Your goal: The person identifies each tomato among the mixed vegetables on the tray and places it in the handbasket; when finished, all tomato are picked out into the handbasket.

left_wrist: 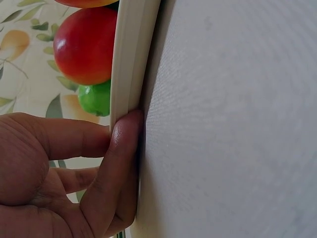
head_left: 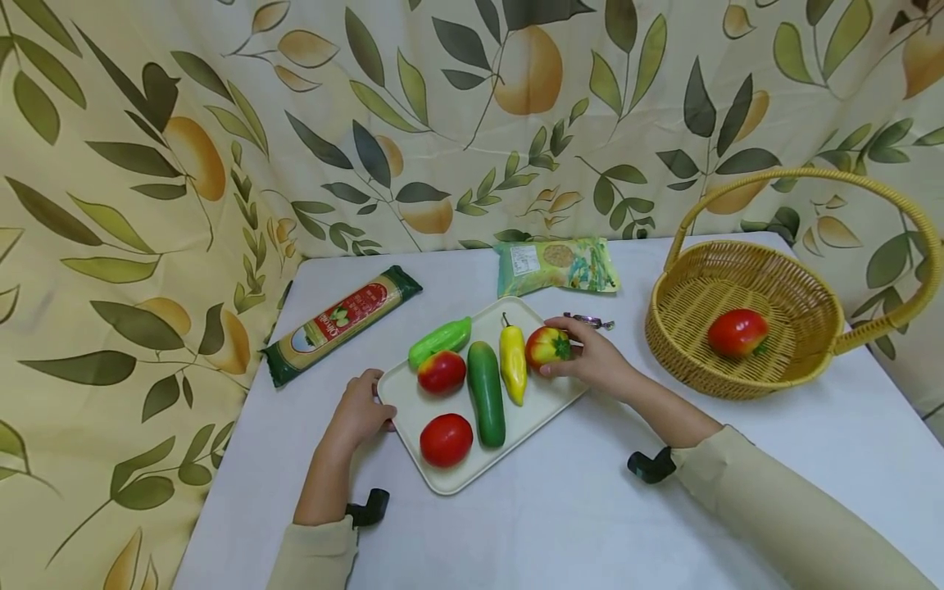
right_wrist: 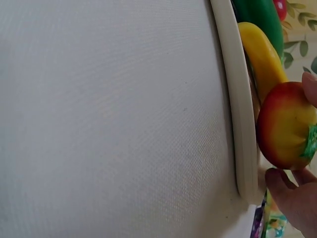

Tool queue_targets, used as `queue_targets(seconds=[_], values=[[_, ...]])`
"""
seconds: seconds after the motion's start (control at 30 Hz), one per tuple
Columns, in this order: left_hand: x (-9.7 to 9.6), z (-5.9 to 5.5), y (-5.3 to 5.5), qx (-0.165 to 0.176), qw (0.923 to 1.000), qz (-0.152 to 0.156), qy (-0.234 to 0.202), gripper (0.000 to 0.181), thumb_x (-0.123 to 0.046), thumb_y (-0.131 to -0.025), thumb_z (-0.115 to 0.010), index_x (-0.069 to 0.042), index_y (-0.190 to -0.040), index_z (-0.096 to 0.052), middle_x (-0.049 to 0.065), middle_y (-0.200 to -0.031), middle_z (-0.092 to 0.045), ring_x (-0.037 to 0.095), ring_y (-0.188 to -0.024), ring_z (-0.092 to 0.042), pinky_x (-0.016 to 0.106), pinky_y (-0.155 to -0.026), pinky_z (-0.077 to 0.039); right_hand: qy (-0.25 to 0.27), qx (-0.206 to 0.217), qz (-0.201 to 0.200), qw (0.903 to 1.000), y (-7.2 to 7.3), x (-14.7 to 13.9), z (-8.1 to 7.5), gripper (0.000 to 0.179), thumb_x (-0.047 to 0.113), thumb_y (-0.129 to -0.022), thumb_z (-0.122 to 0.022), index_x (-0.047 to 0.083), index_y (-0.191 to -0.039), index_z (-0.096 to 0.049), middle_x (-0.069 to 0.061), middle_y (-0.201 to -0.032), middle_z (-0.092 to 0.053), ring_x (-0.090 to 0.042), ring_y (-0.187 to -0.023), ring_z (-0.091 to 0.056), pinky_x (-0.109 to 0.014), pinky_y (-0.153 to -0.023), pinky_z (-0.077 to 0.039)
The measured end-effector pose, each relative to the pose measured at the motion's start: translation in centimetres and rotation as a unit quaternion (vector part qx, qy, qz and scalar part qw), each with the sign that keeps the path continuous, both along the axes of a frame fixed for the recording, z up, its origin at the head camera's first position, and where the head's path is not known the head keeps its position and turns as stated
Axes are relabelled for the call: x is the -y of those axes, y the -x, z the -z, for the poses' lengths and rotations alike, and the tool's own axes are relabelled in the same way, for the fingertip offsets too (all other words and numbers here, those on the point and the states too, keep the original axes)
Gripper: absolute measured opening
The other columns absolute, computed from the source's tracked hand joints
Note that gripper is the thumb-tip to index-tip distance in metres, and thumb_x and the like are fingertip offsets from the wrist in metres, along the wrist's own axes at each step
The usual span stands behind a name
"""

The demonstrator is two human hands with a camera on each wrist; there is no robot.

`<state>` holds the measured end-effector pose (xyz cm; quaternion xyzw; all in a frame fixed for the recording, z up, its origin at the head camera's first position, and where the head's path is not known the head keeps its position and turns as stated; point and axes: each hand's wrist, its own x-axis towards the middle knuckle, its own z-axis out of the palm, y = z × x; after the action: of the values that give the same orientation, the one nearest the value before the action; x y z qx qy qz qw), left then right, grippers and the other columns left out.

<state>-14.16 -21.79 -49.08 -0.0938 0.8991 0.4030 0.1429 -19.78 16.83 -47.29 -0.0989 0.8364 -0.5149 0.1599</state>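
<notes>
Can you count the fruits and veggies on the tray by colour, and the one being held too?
Green: 2 (dark green vegetable, light green vegetable)
Yellow: 1 (yellow vegetable)
Red, with or without some yellow: 3 (nearest red one, red one touching the light green vegetable, held fruit in the right hand)
Total: 6

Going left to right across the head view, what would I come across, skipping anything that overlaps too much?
Long green-ended packet → dark green cucumber → yellow pepper → red-and-yellow fruit → right hand → wicker basket.
</notes>
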Motion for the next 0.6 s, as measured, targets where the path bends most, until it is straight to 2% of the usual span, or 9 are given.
queue_targets(seconds=[0.33,0.6], values=[[-0.13,-0.10,0.06,0.007,1.0000,0.000,0.002,0.058,-0.006,-0.086,-0.070,-0.001,-0.139,-0.048,0.018,-0.115,-0.049,0.031,-0.101,-0.052,0.034,-0.077,-0.048,-0.007,-0.004,-0.001,1.0000,-0.10,-0.27,0.11,0.081,0.019,-0.081,-0.085,0.008,-0.149,-0.043,-0.018,-0.154,-0.035,-0.039,-0.134,-0.043,-0.051,-0.110,-0.035],[0.03,-0.06,-0.07,-0.005,0.9999,0.008,0.011,0.057,-0.006,-0.085,-0.070,0.001,-0.137,-0.049,0.019,-0.113,-0.050,0.032,-0.101,-0.051,0.039,-0.081,-0.046,-0.003,0.021,0.016,0.9997,0.10,-0.53,-0.67,0.084,0.027,-0.081,-0.085,0.013,-0.151,-0.040,-0.016,-0.152,-0.038,-0.044,-0.136,-0.041,-0.055,-0.110,-0.035]])
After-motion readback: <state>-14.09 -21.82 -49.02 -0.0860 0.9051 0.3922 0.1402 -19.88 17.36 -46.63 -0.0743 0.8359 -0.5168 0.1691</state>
